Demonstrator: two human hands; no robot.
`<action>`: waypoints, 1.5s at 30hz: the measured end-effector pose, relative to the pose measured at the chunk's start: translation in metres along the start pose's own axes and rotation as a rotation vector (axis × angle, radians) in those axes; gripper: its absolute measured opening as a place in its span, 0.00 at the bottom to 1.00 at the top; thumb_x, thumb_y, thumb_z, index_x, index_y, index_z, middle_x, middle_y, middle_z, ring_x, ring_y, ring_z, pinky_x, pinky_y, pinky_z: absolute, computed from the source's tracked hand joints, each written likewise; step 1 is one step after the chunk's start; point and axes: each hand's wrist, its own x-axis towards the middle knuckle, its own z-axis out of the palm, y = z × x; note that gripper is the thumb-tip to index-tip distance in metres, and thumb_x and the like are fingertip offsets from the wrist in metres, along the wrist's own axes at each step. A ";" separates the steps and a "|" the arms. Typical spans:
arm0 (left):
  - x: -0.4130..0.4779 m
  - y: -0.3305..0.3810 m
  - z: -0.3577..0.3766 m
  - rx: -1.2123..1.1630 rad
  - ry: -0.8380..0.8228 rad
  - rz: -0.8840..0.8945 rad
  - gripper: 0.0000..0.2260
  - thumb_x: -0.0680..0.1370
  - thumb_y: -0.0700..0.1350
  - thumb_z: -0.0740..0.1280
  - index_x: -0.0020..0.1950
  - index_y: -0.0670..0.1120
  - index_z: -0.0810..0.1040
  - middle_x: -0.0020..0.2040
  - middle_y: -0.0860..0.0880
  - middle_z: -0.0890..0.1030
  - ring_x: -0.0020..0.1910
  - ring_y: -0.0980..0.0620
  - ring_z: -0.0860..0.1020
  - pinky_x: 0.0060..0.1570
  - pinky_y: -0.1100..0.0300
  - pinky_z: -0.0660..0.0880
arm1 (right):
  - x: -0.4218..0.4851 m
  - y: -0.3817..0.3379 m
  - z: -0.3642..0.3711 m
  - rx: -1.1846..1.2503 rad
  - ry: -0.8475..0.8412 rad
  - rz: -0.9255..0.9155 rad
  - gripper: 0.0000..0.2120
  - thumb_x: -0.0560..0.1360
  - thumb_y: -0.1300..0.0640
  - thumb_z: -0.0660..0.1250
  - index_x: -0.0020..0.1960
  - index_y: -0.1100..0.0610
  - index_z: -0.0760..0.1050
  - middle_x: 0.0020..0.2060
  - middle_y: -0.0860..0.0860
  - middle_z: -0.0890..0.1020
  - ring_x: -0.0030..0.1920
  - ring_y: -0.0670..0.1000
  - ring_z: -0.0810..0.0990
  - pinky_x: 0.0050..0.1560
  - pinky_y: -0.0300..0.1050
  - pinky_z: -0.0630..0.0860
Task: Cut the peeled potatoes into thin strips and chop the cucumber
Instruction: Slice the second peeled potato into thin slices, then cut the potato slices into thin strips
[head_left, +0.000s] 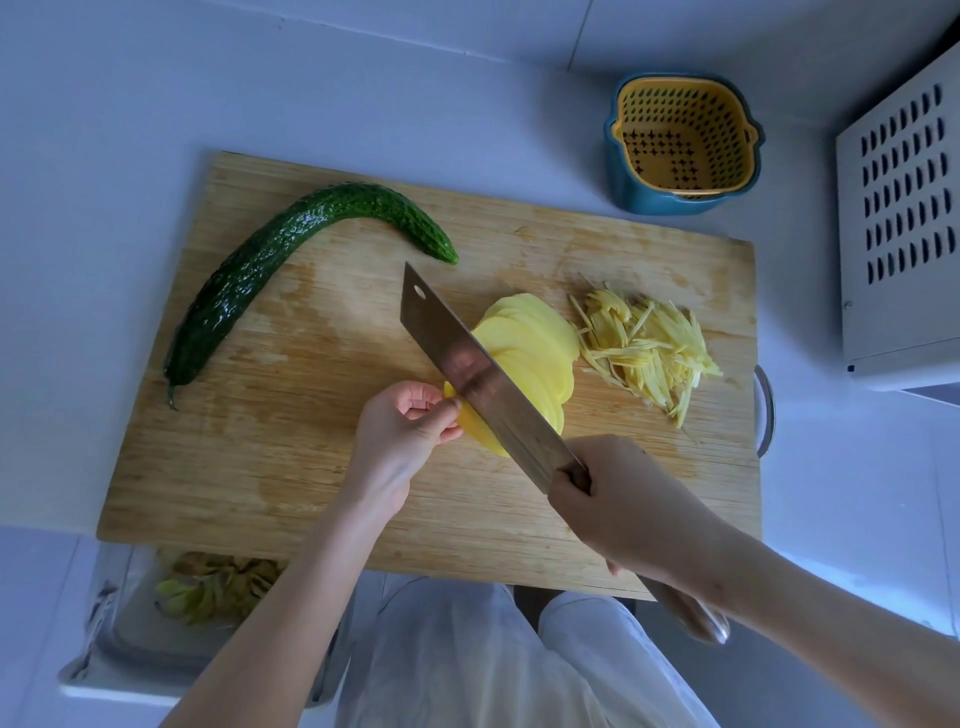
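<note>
Centre of the cutting board (291, 467): potato slices (530, 348) fanned out flat and overlapping, with the knife (457, 353) set edge-down across the fan's near-left end. Right hand (623, 499) wrapped firmly around the knife handle, above the board's near edge. Left hand (400, 436) curled at the board's centre, fingertips pinching the potato stub (480, 434) on the left of the blade, close against its flat. Toward the board's right end: a loose heap of finished potato strips (649, 348). Across the board's far-left part: the cucumber (270, 270), whole, curved, not yet cut.

Step in hand, by judgement: thinning the last stub, or beginning to shred the fan into strips. For clean work:
- Keep fingertips tucked behind the knuckles.
- Rest the blade's flat lightly on those knuckles as a guide.
- Step the left hand back by even amounts for strips of equal width.
- Press the fan flat against sliding on the damp wood.
- Raise the edge only slightly between cuts.

Main hazard with so small a stub: a slip toward the fingers.

Just beyond the board's far-right corner: a yellow strainer basket (675, 111) nested in a blue bowl (639, 192), nothing visible inside. Below the board's near-left corner: a bag-lined bin (111, 613) holding potato peelings (218, 582).
</note>
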 end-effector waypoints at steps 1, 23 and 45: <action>0.000 0.000 -0.001 -0.004 0.002 -0.002 0.03 0.74 0.35 0.70 0.42 0.38 0.77 0.38 0.44 0.80 0.31 0.56 0.81 0.52 0.47 0.79 | 0.003 -0.001 0.001 0.010 -0.007 -0.002 0.12 0.74 0.61 0.54 0.32 0.57 0.63 0.23 0.49 0.69 0.20 0.47 0.71 0.23 0.38 0.66; -0.002 -0.007 0.002 0.004 0.013 0.070 0.02 0.73 0.35 0.70 0.41 0.39 0.78 0.40 0.43 0.82 0.38 0.48 0.84 0.52 0.48 0.79 | 0.018 0.006 0.021 -0.079 0.006 -0.009 0.10 0.75 0.61 0.55 0.35 0.58 0.66 0.27 0.51 0.70 0.26 0.50 0.70 0.29 0.47 0.73; -0.006 -0.020 0.011 0.155 0.059 0.298 0.04 0.74 0.41 0.71 0.42 0.44 0.77 0.38 0.46 0.82 0.40 0.50 0.82 0.47 0.46 0.80 | 0.031 0.015 0.003 0.221 -0.115 -0.056 0.08 0.77 0.60 0.57 0.41 0.62 0.70 0.22 0.52 0.71 0.19 0.50 0.73 0.27 0.44 0.71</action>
